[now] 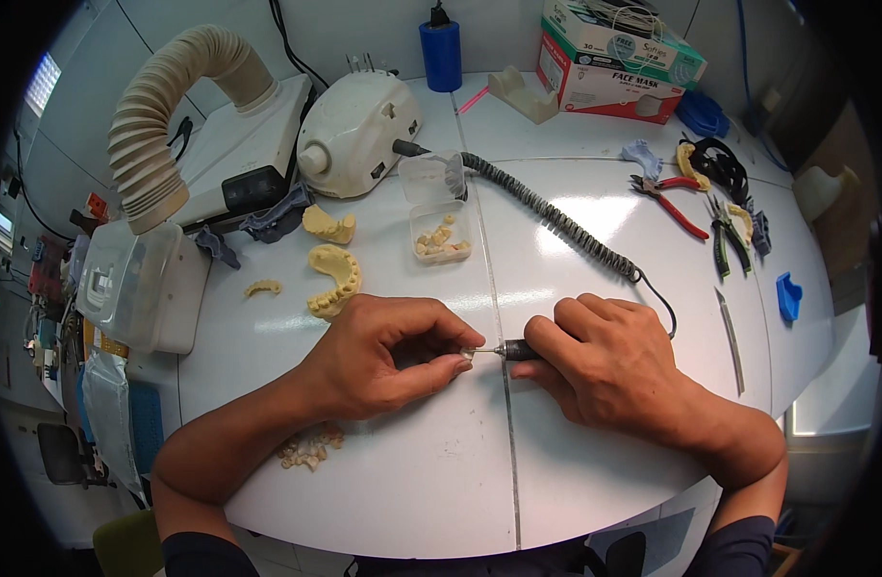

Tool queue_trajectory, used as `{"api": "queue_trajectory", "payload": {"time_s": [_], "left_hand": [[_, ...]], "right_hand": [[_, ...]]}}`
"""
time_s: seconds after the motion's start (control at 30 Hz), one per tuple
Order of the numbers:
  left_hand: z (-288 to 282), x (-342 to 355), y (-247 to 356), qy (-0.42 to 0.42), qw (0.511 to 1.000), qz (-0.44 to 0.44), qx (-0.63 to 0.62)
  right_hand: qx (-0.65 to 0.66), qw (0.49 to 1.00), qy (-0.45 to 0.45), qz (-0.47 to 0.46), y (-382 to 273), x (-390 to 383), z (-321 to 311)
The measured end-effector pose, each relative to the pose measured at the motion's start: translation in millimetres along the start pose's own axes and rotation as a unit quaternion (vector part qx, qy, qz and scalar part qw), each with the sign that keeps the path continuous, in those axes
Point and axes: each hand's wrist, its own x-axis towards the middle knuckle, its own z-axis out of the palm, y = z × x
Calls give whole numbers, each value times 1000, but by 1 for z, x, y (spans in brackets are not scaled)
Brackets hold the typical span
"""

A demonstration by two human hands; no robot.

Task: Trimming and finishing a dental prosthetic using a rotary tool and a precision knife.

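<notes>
My left hand [388, 351] pinches a small pale dental crown [468, 354] between thumb and forefinger. Wrapped around a black rotary handpiece [521, 350] is my right hand [604, 361]. The thin bit of the handpiece reaches the crown from the right and seems to touch it. A coiled black cord [547, 212] runs to a white motor unit [357, 130] at the back. Beyond my left hand stand yellow plaster dental models [335, 279], with a small tooth strip [262, 287] to their left. Loose tooth pieces [311, 446] lie beside my left forearm.
An open clear box [442, 234] with tooth pieces stands mid-table. A ribbed suction hose [162, 125] arches at the back left above a lidded plastic container [138, 288]. Red pliers [672, 204], green pliers [728, 238], a metal knife-like tool [730, 341] and a blue piece [788, 296] lie right.
</notes>
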Motion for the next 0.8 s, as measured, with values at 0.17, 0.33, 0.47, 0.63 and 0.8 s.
{"api": "queue_trajectory", "payload": {"time_s": [0.17,0.33,0.47,0.63,0.8], "left_hand": [[1,0,-1,3,1000,0,-1],[0,-1,0,7,1000,-16,-5],[0,0,1,5,1000,-11,7],[0,0,1,3,1000,-21,-4],[0,0,3,8,1000,-23,-8]], "right_hand": [[0,1000,-7,7,0,1,-2],[-8,1000,-12,24,-2,1,-2],[-4,1000,-15,20,-3,1,-1],[-5,1000,-16,12,1,1,-3],[-7,1000,-8,25,-3,1,-2]]}}
